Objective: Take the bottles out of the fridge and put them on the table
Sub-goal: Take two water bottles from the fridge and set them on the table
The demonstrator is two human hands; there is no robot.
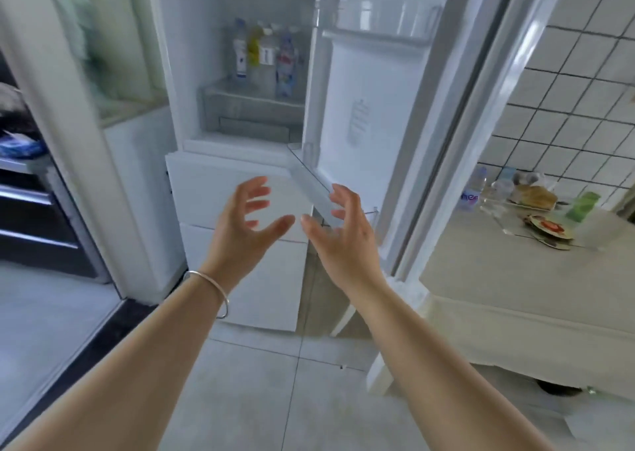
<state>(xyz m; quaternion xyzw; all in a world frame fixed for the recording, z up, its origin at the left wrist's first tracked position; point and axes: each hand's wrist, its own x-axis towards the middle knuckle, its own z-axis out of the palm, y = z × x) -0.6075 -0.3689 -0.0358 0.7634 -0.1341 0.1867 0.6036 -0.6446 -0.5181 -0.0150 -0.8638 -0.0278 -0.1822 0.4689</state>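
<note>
Fridge (240, 134) door (360, 107) swung wide to the right, shelf lit up. Bottles (264, 59) clustered on that shelf, standing upright, necks to the top, long axes vertical, packed close beside each other; exact count hard to tell through the blur. Both hands out front, well short of the shelf and lower in the view, down in front of the white drawer fronts. Bottles up and ahead of both palms, slightly left of the gap between them. Left hand (245, 220) fingers spread and loosely curled, thumb out, holding nothing, touching nothing; silver bangle (209, 291) on that wrist. Right hand (338, 230) the same story: fingers fanned, half-curled, empty, hanging just beside the door's lower edge. Thumbs nearly meeting. Left hand looking marginally nearer the cluster; right closer to the door. Table (515, 279) off to the right, pale cloth, one bottle (474, 189) already standing at its far side by some dishes. Probably a reach up and forward next, a side grasp around an upright body.
</note>
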